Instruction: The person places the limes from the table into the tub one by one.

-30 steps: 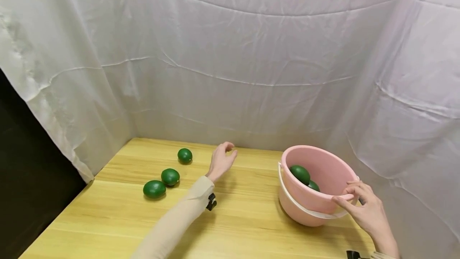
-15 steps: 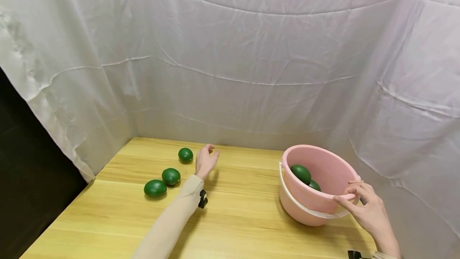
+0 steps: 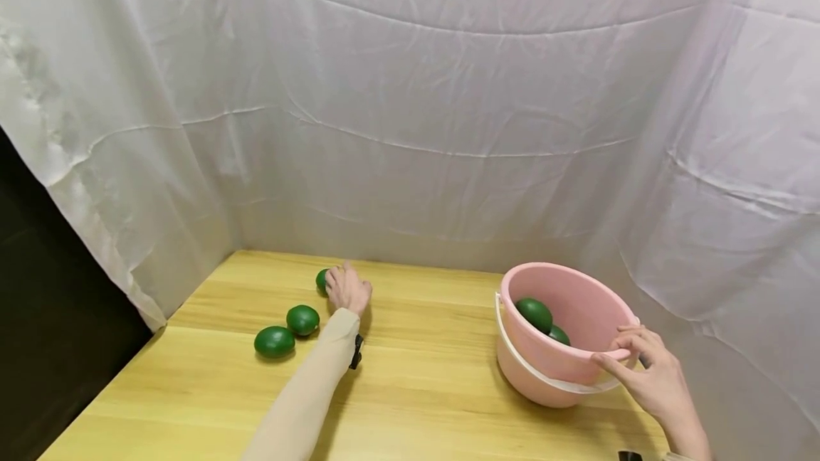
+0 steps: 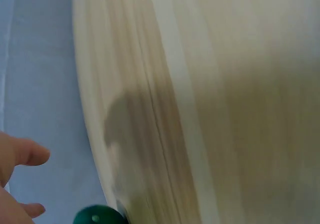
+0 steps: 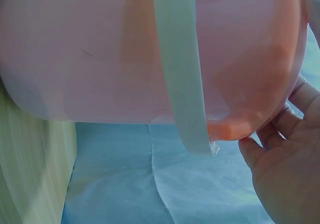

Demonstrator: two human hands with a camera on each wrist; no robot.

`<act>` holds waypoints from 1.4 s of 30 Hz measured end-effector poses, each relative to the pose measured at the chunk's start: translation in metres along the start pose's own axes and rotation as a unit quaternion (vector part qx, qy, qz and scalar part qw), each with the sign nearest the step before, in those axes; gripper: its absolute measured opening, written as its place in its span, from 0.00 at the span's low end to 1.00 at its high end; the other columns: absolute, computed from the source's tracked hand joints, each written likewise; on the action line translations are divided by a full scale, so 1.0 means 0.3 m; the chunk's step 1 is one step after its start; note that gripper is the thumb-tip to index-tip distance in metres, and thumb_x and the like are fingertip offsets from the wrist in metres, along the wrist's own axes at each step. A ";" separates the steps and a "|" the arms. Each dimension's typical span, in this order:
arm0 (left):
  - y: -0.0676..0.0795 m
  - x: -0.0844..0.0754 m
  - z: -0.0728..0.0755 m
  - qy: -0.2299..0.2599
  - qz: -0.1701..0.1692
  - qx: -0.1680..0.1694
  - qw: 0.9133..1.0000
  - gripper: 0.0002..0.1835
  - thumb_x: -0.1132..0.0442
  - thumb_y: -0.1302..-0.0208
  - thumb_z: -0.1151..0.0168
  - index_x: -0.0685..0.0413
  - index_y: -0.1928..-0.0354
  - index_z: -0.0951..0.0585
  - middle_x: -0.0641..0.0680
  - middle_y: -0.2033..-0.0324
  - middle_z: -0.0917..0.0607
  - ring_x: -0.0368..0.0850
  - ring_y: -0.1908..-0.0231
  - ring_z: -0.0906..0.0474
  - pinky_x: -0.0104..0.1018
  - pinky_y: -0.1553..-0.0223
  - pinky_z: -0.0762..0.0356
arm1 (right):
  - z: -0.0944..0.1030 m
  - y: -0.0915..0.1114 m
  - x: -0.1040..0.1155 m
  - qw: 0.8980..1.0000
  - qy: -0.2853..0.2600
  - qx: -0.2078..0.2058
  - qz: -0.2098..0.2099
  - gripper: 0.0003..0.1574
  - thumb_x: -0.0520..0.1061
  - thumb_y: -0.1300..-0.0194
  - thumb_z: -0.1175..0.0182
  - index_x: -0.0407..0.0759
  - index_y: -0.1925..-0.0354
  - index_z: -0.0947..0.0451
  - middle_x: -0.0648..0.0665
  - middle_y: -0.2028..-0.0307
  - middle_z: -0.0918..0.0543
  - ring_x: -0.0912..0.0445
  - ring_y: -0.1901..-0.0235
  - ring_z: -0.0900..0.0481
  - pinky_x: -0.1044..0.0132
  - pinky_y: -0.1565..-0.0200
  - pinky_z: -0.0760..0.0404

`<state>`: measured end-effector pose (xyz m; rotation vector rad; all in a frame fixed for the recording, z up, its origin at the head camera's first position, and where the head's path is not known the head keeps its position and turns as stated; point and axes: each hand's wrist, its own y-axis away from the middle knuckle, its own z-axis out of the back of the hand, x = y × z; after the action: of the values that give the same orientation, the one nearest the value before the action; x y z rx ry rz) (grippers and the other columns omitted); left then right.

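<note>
My left hand [image 3: 349,289] hovers at the far avocado [image 3: 322,281], partly covering it in the head view. In the left wrist view, this dark green avocado [image 4: 100,215] shows at the bottom edge, apart from the visible fingertips [image 4: 36,153], which are spread. Two more avocados lie nearer on the table, one [image 3: 303,319] just behind the other [image 3: 275,341]. At the right, my right hand [image 3: 660,375] pinches the rim of a pink bucket [image 3: 544,375] between thumb and fingers. Inside the bucket lie two avocados [image 3: 534,314], the second partly hidden by the near wall.
The bucket's white handle [image 5: 182,68] hangs down along its near side. A wooden table [image 3: 410,411] carries everything. Pale curtains [image 3: 435,126] stand close behind the table and along its sides, with a dark gap [image 3: 51,304] at the left.
My left hand has moved left across the back of the table to the far avocado. The right hand has stayed on the bucket rim.
</note>
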<state>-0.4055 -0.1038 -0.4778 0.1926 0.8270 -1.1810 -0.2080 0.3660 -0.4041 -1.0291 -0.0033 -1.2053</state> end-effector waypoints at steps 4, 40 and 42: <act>-0.017 0.021 0.002 -0.021 0.022 0.012 0.999 0.31 0.65 0.43 0.40 0.66 0.37 0.35 0.76 0.35 0.43 0.71 0.31 0.52 0.65 0.35 0.43 | -0.002 -0.003 -0.001 1.000 -0.001 -0.001 0.003 0.18 0.41 0.56 0.21 0.52 0.75 0.24 0.75 0.55 0.30 0.80 0.44 0.39 0.90 0.46 0.48; -0.025 0.047 0.021 -0.014 0.010 0.157 0.988 0.22 0.68 0.43 0.36 0.61 0.45 0.24 0.72 0.46 0.28 0.74 0.48 0.30 0.62 0.52 0.24 | -0.003 0.001 -0.004 1.000 -0.006 -0.004 0.011 0.20 0.39 0.58 0.21 0.52 0.75 0.24 0.75 0.55 0.30 0.79 0.45 0.38 0.90 0.44 0.48; -0.029 0.053 0.018 0.003 0.010 0.145 0.989 0.26 0.68 0.44 0.34 0.61 0.42 0.26 0.71 0.46 0.27 0.74 0.47 0.30 0.62 0.52 0.24 | -0.002 0.001 -0.005 1.000 -0.005 -0.005 0.011 0.20 0.39 0.58 0.21 0.52 0.75 0.24 0.75 0.55 0.30 0.79 0.45 0.38 0.90 0.44 0.48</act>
<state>-0.4085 -0.1220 -0.4819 0.4409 0.6539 -1.2797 -0.2087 0.3668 -0.4053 -1.0407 0.0064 -1.1815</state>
